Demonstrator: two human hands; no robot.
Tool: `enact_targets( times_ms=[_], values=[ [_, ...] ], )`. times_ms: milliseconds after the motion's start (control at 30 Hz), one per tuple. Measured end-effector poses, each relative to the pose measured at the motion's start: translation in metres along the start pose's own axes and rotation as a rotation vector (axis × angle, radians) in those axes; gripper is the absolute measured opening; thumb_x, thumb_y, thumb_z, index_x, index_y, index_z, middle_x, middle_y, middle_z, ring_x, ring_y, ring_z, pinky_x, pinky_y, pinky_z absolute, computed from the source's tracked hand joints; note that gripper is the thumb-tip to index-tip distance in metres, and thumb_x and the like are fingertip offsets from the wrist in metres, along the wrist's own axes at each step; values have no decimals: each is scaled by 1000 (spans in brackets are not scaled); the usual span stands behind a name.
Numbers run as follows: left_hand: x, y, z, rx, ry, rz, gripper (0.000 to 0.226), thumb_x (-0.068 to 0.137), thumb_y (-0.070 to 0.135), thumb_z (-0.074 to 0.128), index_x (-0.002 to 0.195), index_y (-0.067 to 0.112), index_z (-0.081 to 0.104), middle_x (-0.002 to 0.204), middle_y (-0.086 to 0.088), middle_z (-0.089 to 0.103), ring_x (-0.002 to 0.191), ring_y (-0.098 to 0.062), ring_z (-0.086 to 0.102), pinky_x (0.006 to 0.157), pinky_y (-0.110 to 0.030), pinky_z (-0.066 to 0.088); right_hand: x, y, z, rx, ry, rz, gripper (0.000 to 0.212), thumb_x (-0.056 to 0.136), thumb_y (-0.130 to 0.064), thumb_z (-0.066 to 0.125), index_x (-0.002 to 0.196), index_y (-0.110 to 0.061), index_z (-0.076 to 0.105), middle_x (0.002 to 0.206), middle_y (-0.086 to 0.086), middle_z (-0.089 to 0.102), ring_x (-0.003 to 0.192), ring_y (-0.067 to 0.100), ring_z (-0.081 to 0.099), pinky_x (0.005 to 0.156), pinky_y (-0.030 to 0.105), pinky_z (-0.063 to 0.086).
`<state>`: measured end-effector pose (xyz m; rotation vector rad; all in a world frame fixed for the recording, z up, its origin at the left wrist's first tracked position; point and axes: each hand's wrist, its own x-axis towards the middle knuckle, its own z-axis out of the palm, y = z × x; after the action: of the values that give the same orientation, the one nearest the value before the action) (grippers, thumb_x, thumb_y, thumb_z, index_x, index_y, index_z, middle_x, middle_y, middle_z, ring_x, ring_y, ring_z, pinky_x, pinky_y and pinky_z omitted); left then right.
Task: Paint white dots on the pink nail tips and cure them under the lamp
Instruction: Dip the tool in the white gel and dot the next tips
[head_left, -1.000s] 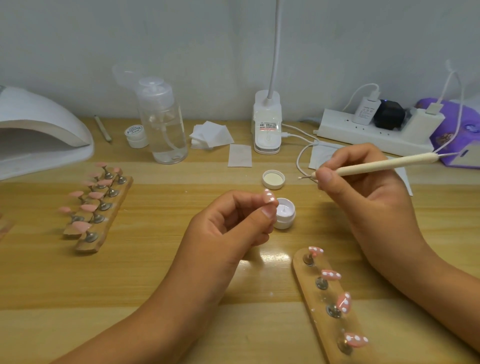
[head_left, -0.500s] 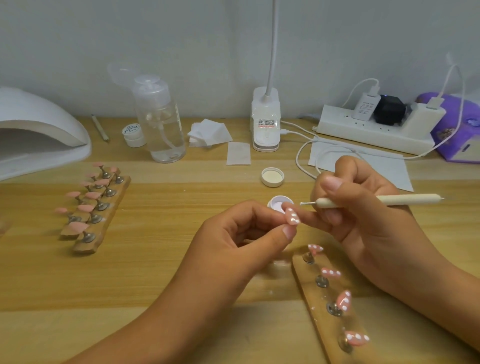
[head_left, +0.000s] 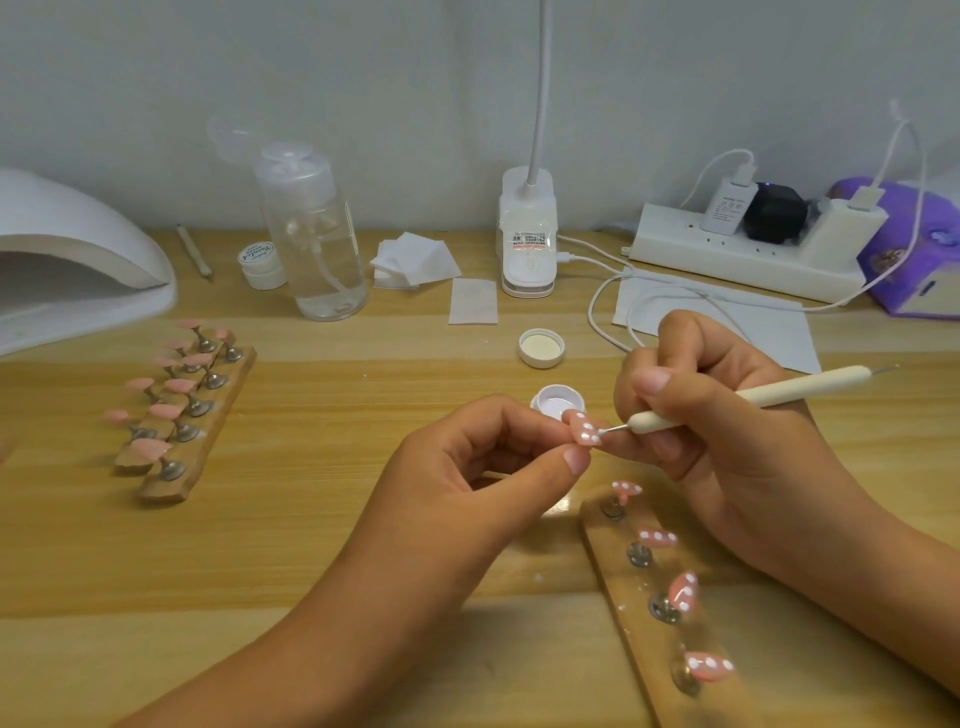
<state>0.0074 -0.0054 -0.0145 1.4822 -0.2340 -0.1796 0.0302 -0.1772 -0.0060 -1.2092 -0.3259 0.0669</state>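
Gripped by the right hand (head_left: 727, 447), the dotting tool (head_left: 779, 395) has reached the white-dotted pink nail tip (head_left: 584, 428) pinched in the left hand's (head_left: 467, 478) fingers (head_left: 566, 460), while four dotted tips (head_left: 657, 537) stand on one holder (head_left: 644, 649).

Point of dotting tool (head_left: 779, 391) at dotted pink nail tip (head_left: 584, 434)

Plain pale grey wall (head_left: 156, 78) at bk; light wood-grain desk (head_left: 234, 561) up against it; soft, even lighting.
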Motion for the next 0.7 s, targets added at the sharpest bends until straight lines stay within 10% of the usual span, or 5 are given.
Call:
enact_targets(
  times_ms=[700],
  values=[
    [0, 1, 1, 3, 4, -2, 6, 70, 26, 71, 75, 23, 73, 68, 11, 66, 64, -2, 57, 63, -16, 46, 0, 0, 0, -15, -12, 7, 19, 71, -16, 64, 57, -21, 51, 52, -1, 46, 49, 6, 44, 58, 22, 53]
  ],
)
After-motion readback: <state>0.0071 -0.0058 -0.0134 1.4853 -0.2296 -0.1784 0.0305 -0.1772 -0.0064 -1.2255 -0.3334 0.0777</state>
